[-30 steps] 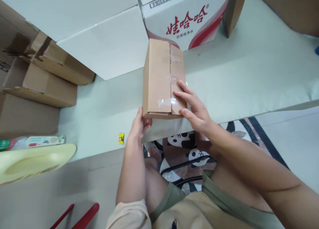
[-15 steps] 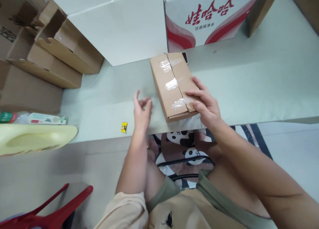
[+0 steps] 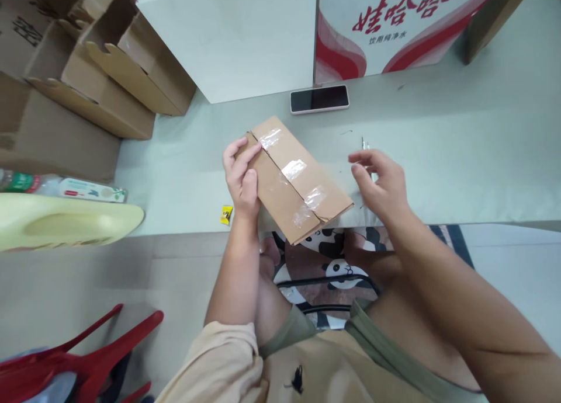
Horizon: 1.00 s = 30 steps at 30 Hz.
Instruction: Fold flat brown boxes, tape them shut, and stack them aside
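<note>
At the near edge of the pale green table [image 3: 438, 157], a flat brown corrugated cardboard box [image 3: 294, 181] lies slantwise, its near corner overhanging the edge; clear glossy tape strips cross its centre seam. Left hand [image 3: 241, 178]: clasps the box's far left end, fingers curled over the top face, thumb along the side. Right hand [image 3: 382, 181]: half-open, fingers loosely bent, holding nothing, just right of the box and apart from it. A thin metal item behind this hand is mostly hidden; its kind cannot be told. Smartphone [image 3: 319, 98]: dark screen, pink rim, flat beyond the box, just before a white carton printed in red [image 3: 394, 29], top cut off. Large plain white carton [image 3: 236, 35] to its left. Open brown cartons [image 3: 109, 70], flaps raised, at far left, partly out of frame. Small yellow item [image 3: 226, 214] near the table edge, too small to identify. Bare tabletop stretches to the right.
</note>
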Tool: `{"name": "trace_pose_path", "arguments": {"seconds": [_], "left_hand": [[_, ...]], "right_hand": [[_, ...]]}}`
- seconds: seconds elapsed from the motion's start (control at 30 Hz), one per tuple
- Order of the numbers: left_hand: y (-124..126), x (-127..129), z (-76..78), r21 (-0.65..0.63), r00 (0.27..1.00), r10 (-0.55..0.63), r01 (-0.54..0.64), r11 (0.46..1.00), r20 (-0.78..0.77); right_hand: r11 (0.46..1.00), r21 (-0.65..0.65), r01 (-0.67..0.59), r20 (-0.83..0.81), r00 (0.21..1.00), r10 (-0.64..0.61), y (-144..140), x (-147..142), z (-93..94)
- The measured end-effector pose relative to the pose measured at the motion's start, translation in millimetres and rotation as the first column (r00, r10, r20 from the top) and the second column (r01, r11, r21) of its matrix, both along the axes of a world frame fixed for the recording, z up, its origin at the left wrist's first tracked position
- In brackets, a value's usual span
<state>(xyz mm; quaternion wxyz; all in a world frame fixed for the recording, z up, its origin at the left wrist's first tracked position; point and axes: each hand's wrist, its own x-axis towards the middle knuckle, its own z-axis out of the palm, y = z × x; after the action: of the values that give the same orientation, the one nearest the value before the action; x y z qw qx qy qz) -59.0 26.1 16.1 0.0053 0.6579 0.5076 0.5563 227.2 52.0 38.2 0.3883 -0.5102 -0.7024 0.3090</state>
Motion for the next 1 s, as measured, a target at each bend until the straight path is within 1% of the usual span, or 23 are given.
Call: {"name": "trace_pose_path", "arguments": {"seconds": [0.03,0.07,0.1,0.17,0.2,0.23,0.27,0.3,0.33,0.37,0.4,0.43,0.47,0.5,0.53,0.57,0.6,0.63,0.7,0.77,0.87,0.93,1.0], "left_hand": [[0,1,-0.4,0.012,1.0,-0.004,0.004,1.0,0.009],[-1,1,-0.6,0.021,1.0,-0.006,0.005,1.0,0.016],[0,1,-0.8,0.027,1.0,-0.006,0.006,1.0,0.02],[0,1,-0.9,0.03,1.0,-0.006,0.005,1.0,0.025],[1,1,-0.8,0.029,1.0,-0.006,0.005,1.0,0.028],[1,1,-0.8,0.027,1.0,-0.005,0.004,1.0,0.031],[1,1,-0.8,0.023,0.999,-0.002,0.002,1.0,0.033],[1,1,-0.8,0.015,0.999,0.004,-0.004,1.0,0.034],[0,1,-0.9,0.006,0.999,0.011,-0.012,1.0,0.036],[0,1,-0.9,-0.002,0.999,0.018,-0.018,1.0,0.039],[0,1,-0.9,-0.008,0.999,0.024,-0.024,1.0,0.043],[-1,2,-0.8,-0.013,0.998,0.029,-0.028,1.0,0.047],[-1,4,-0.7,-0.018,0.998,0.034,-0.033,0.999,0.05],[-2,6,-0.5,-0.023,0.998,0.042,-0.041,0.999,0.052],[-2,9,-0.2,-0.032,0.997,0.057,-0.055,0.998,0.051],[-3,12,0.2,-0.044,0.996,0.076,-0.074,0.996,0.048],[-4,17,0.7,-0.054,0.994,0.096,-0.094,0.994,0.044],[-4,21,1.3,-0.058,0.992,0.115,-0.113,0.992,0.042],[-7,31,2.7,-0.049,0.989,0.145,-0.143,0.989,0.04],[-9,40,4.3,-0.036,0.985,0.167,-0.166,0.985,0.037],[-12,49,6.3,-0.042,0.982,0.186,-0.185,0.982,0.032],[-13,52,6.9,-0.059,0.981,0.191,-0.189,0.98,0.028],[-13,53,6.8,-0.063,0.981,0.195,-0.194,0.979,0.02]], "right_hand": [[0.996,-0.013,0.093,0.145,0.985,-0.09,6,4,-1.2],[0.987,-0.03,0.16,0.285,0.948,-0.145,11,8,-2.3],[0.977,-0.058,0.203,0.409,0.898,-0.162,15,12,-3.1],[0.963,-0.139,0.232,0.589,0.801,-0.108,20,19,-4.4],[0.958,-0.175,0.228,0.638,0.767,-0.066,22,22,-5.0],[0.955,-0.202,0.216,0.663,0.748,-0.029,23,24,-5.8],[0.954,-0.215,0.209,0.666,0.746,-0.013,24,25,-6.7],[0.954,-0.218,0.204,0.644,0.765,-0.017,25,26,-8.0],[0.955,-0.215,0.204,0.589,0.807,-0.039,26,26,-9.4],[0.957,-0.216,0.196,0.494,0.867,-0.066,27,26,-10.7],[0.959,-0.227,0.168,0.351,0.933,-0.08,27,25,-11.7],[0.964,-0.242,0.114,0.167,0.983,-0.074,28,24,-11.8],[0.968,-0.25,0.036,-0.037,0.998,-0.047,27,22,-10.8],[0.968,-0.243,-0.055,-0.231,0.973,-0.002,26,21,-8.3],[0.966,-0.218,-0.142,-0.39,0.92,0.047,24,21,-4.3],[0.96,-0.182,-0.212,-0.505,0.858,0.094,22,21,0.8],[0.955,-0.146,-0.257,-0.579,0.805,0.128,20,22,6.8],[0.954,-0.111,-0.277,-0.626,0.766,0.15,17,23,12.9],[0.965,-0.064,-0.254,-0.659,0.737,0.15,13,25,23.0],[0.985,-0.04,-0.166,-0.637,0.764,0.103,9,24,28.2],[0.998,0.058,-0.034,-0.569,0.82,0.061,1,17,30.8],[0.99,0.143,0.018,-0.566,0.822,0.067,-8,8,35.7],[0.976,0.205,0.069,-0.6,0.797,0.069,-21,-1,45.5]]}}
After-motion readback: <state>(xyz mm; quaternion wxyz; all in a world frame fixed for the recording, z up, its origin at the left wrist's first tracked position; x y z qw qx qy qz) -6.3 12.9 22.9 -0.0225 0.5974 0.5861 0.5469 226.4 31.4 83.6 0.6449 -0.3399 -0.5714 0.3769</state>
